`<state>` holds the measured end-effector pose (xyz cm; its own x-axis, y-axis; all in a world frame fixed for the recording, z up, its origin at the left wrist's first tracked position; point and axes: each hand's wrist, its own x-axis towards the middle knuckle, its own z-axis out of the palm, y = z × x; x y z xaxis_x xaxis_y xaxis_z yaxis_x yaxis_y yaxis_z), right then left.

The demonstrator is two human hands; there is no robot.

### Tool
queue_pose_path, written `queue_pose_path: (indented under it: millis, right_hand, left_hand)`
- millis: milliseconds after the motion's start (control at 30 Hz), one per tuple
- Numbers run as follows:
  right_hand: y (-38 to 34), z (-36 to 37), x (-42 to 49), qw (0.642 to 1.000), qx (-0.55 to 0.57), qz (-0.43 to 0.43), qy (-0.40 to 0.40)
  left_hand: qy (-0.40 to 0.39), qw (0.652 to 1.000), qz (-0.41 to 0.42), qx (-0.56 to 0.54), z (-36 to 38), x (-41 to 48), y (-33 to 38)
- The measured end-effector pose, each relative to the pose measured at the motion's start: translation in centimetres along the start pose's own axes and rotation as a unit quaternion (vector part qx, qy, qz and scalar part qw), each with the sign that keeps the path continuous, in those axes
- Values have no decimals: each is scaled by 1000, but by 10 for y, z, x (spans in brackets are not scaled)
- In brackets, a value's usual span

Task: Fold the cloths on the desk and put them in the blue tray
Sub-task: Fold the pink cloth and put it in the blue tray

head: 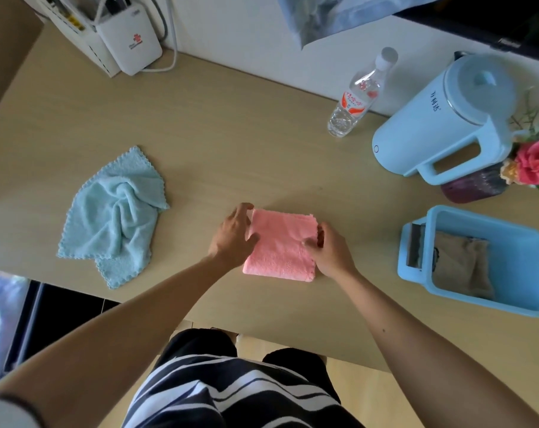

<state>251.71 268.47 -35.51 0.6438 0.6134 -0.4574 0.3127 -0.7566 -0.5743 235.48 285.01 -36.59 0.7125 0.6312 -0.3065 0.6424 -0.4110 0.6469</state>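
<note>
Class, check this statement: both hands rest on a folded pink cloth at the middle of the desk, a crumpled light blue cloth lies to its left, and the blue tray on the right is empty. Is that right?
Not quite. The blue tray is not empty: the head view shows a folded tan cloth already inside it. The rest holds: left hand and right hand rest on the folded pink cloth, and the crumpled light blue cloth lies to its left.

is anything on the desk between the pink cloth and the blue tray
Nothing visible. The desk is bare between the folded pink cloth and the blue tray. A tan cloth already lies in the tray, with room beside it.
</note>
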Motion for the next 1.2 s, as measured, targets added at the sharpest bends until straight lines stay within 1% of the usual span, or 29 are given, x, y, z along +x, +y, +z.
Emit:
queue_pose_path:
  millis: [67,100,133,167,200,267,367,433,533,633,733,800,833,900,967,1067,1133,1167,1200]
  right_hand:
    - [2,1,-3,996,-56,-28,69]
    - [2,2,-5,988,-95,-62,103]
    - [0,3,-9,980,-125,-98,116]
    - [0,6,-12,974,-149,-130,107]
    - [2,10,-14,970,-170,-152,84]
    - [5,16,-18,965,-209,-153,37]
    - [9,22,-23,968,-222,-108,39]
    - [6,26,-28,972,-216,-64,68]
    - [-5,31,-34,975,-183,38,118]
    - [-8,34,-40,975,-167,119,87]
    - [-1,32,-43,974,-147,163,52]
    - [2,29,-43,974,-142,171,42]
    - [1,28,-44,976,-132,169,39]
    - [2,28,-43,981,-104,158,31]
    - [3,28,-41,987,-50,149,26]
    - [1,21,-41,983,87,160,16]
    - [0,12,-45,966,168,197,14]
    - [0,7,-48,949,217,227,16]
    - [1,4,-51,923,288,253,19]
  left_hand:
    - [36,986,110,117,2,-7,4]
    - [33,971,177,160,4,-10,8]
    - [15,952,239,190,7,-11,11]
    - [-11,935,285,210,12,-11,11]
    - [-41,925,302,229,17,-9,10]
    - [-99,920,271,267,24,-4,4]
    - [-158,921,189,300,26,0,-7]
    - [-156,930,162,289,25,0,-7]
    - [-89,946,150,274,22,1,6]
    - [-51,953,107,278,21,3,18]
    - [-82,960,47,265,18,5,24]
    - [-117,960,33,254,17,7,26]
    - [-135,961,28,238,16,8,27]
    - [-163,973,4,161,15,7,32]
    - [-182,979,-30,88,12,6,38]
    - [-204,977,-46,32,4,1,49]
    - [-221,974,-48,-10,-3,-4,55]
    - [-229,970,-55,-57,-7,-7,57]
    - [-235,962,-65,-120,-11,-10,62]
